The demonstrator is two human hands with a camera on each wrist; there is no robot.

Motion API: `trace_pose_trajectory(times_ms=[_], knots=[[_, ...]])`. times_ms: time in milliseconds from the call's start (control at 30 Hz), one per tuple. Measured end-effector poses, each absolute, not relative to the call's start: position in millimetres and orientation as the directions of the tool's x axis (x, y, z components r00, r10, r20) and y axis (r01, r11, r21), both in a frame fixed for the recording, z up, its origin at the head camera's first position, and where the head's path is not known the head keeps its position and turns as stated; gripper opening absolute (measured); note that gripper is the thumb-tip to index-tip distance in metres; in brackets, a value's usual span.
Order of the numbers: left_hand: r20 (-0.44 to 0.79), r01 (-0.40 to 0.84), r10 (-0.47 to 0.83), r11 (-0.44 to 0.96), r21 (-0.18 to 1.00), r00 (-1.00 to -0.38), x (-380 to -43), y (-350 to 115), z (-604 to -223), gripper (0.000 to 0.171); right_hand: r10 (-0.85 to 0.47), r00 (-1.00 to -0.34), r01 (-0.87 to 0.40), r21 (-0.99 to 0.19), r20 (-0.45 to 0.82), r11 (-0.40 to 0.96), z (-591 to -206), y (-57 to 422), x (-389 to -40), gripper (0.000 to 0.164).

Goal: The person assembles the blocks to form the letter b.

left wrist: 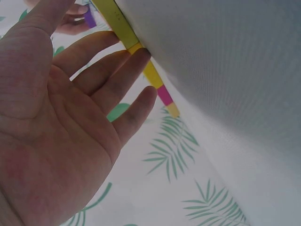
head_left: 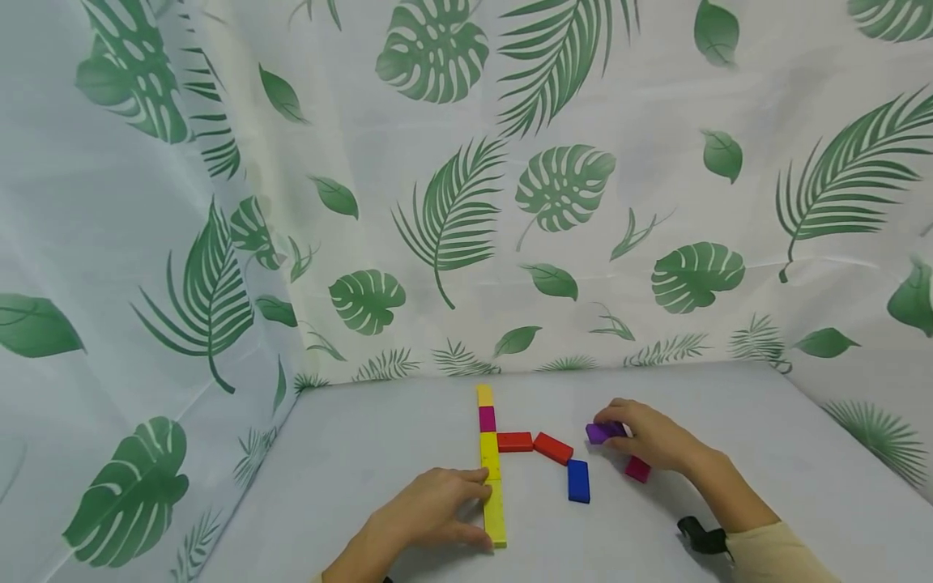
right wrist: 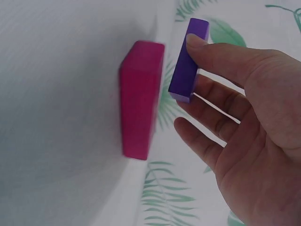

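Observation:
My right hand (head_left: 645, 435) pinches a purple block (right wrist: 189, 63) between thumb and fingers. Close by that hand, a magenta block (right wrist: 141, 101) rests on the table, partly covered by the hand in the head view. My left hand (head_left: 437, 506) touches a straight column of yellow blocks (head_left: 494, 514) with its extended fingertips. Part of this column is one magenta block (head_left: 487, 419), set between yellow pieces. From the column's right side, two red blocks (head_left: 515, 442) run outward, the second one angled. Below their end lies a blue block (head_left: 579, 481), nearly in line with my view.
A black curved object (head_left: 702, 535) sits by the right sleeve. The white table (head_left: 350, 437) meets a leaf-patterned sheet (head_left: 466, 324) at the back, and similar sheeting stands at the left and right.

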State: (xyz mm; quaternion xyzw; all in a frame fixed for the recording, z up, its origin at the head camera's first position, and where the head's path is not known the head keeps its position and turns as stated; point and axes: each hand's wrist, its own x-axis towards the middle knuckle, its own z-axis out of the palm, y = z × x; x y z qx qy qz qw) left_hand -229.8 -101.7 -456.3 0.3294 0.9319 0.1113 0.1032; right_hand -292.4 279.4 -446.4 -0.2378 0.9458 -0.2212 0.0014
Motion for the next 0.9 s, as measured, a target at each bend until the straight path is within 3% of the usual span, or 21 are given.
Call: trace_pose_trajectory(times_ms=[900], knots=[[-0.113,0.602,0.643,0.754,0.261,-0.757,-228,-99,-452,0.066,-0.593,-0.788,-0.603,-0.396,0.164,0.692,-426,251,-276,0.031]])
